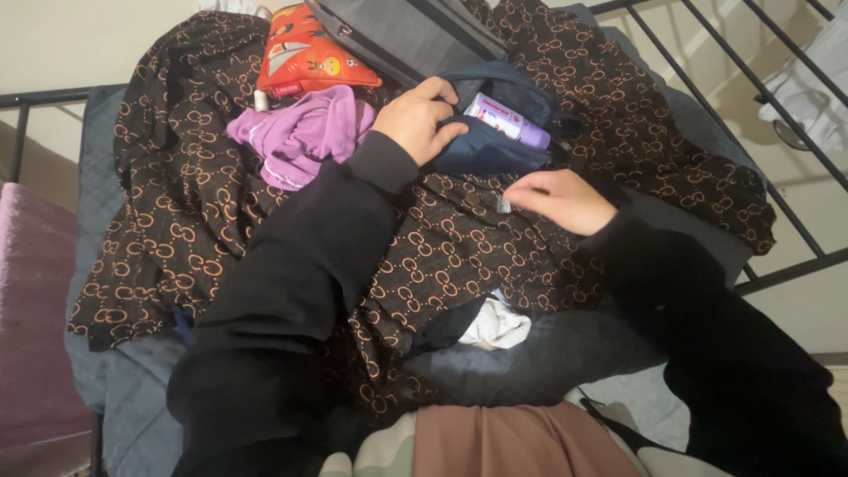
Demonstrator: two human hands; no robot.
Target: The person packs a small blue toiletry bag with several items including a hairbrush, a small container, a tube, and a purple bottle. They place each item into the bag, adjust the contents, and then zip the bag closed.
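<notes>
Nearest the camera, a dusty-pink cloth (521,439) lies along the near edge, with black sleeves (291,300) reaching away from it on both sides. Beyond them a dark brown fabric with an orange ring pattern (177,212) is spread over most of a bed covered in a grey-blue quilt (124,389). A small white cloth (496,325) peeks out from under the patterned fabric near the middle.

At the far centre, the left hand (422,117) grips the near rim of a navy blue pouch (495,146), fingers curled over the edge and thumb pressed on the outside, holding it open. Inside the pouch lies a purple tube with a white and pink label (510,121).

The right hand (561,199) rests just near and right of the pouch, on the patterned fabric. Its fingers are pinched together on a small silvery object (503,206), too small to identify.

Left of the pouch sits a bunched purple garment (305,132), and beyond that an orange zipped case with cartoon pictures (309,53). A grey bag (406,31) lies at the far edge, touching the pouch. A black metal bed frame (760,177) runs along the right side, and a purple blanket (31,309) shows at the far left.
</notes>
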